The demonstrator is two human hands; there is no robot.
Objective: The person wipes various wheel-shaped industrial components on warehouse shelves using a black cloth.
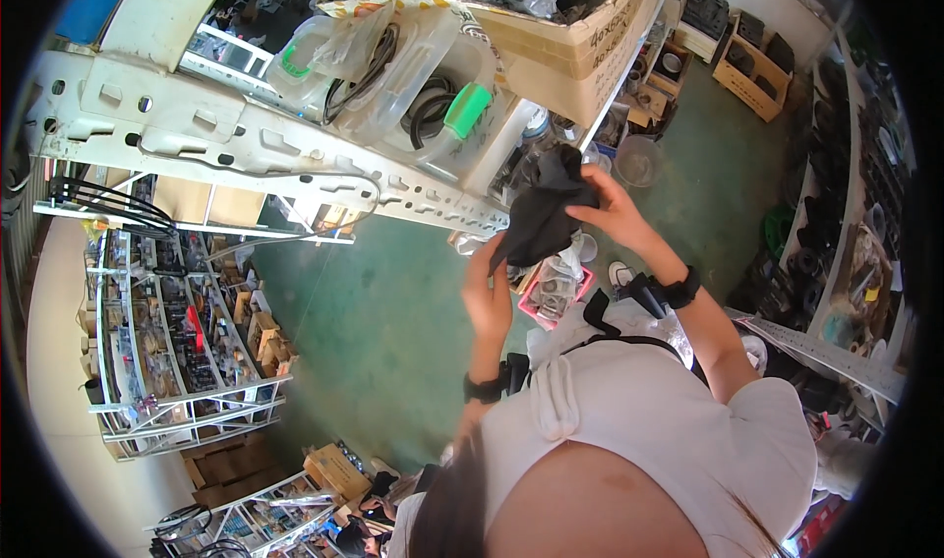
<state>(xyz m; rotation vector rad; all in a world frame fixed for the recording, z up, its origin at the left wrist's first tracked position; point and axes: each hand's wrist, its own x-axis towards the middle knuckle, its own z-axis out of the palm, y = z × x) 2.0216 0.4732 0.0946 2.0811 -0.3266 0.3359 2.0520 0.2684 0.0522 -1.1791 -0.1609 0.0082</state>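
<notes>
A limp, crumpled black sheet [543, 212] hangs between my two hands, in front of the shelf's end. The frame does not show whether it is cloth or a plastic bag. My right hand [618, 212] grips its right side, with the thumb on the near face and the fingers around the upper edge. At its lower left corner, my left hand [488, 291] holds the edge between thumb and fingers. Part of the left fingers is hidden behind the sheet. Each wrist wears a black band.
A perforated white metal shelf [295, 140] stands close on my left, bearing clear plastic tubs [359, 116], a green-handled container [467, 111] and a cardboard box [565, 61]. Below my hands is a pink crate [556, 302]. Loaded racks [187, 332] stand farther left; more shelving [826, 332] runs along the right.
</notes>
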